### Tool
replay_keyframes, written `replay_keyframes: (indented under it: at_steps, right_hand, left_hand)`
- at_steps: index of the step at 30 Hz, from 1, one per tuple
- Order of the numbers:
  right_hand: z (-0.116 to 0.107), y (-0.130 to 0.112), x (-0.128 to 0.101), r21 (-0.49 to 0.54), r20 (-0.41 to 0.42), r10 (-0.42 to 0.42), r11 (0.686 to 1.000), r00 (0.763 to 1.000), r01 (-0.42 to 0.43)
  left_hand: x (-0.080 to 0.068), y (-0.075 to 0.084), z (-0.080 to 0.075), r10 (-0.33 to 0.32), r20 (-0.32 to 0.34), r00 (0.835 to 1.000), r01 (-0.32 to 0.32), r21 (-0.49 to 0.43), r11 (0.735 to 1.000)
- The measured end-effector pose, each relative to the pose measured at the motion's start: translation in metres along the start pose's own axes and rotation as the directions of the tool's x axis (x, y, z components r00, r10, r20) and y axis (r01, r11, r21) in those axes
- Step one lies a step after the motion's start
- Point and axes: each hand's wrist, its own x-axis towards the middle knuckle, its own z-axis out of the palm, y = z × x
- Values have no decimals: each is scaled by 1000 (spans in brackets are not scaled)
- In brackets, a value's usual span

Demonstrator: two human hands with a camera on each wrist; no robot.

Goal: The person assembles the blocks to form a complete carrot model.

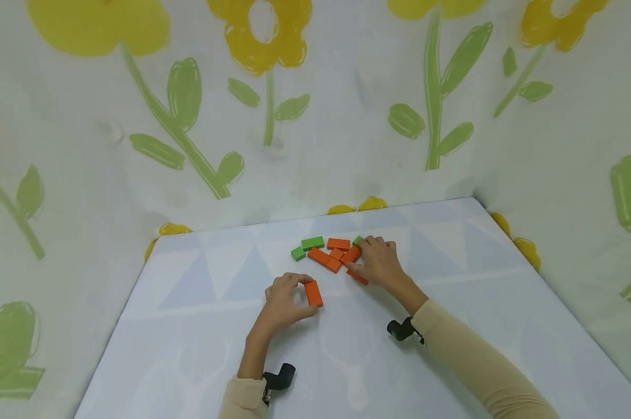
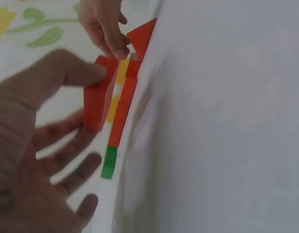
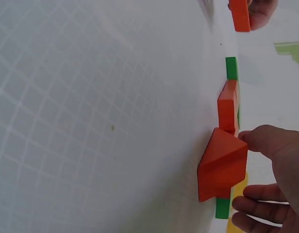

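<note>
Pinching orange block (image 1: pixel 313 293) with left hand (image 1: pixel 284 304); steer clear of blocks (image 1: pixel 319 255) at one o'clock. Cannot tell grip, right hand (image 1: pixel 380 262).

we see a table (image 1: pixel 352 349) between walls (image 1: pixel 346 157) with big flowers (image 1: pixel 100 29). we cannot tell which room.

orange blocks (image 1: pixel 313 294), green blocks (image 1: pixel 312 243)

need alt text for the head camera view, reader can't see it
A person's left hand pinches an orange rectangular block over a pale table. The right hand has thumb and fingers around another orange block, beside more orange and green blocks; a flower-print backdrop stands behind.
</note>
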Motion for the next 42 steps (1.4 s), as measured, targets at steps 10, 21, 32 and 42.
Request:
replay_keyframes:
  at_steps: [10,21,32,42]
  right_hand:
    - [0,-5,1,-1,15,9,1000,1000,-9]
    - [1,-9,4,-6,10,28,1000,1000,-28]
    - [-9,-11,5,152,7,56,987,998,-57]
    - [-22,-27,-40,304,-31,-189,934,982,189]
  left_hand:
    - [-20,-10,6,72,56,996,-71,-17,997]
    - [-23,-21,8,92,72,993,-90,-23,996]
    - [-22,-21,5,101,93,990,-99,-30,995]
    - [-23,-26,8,93,116,989,-85,-78,993]
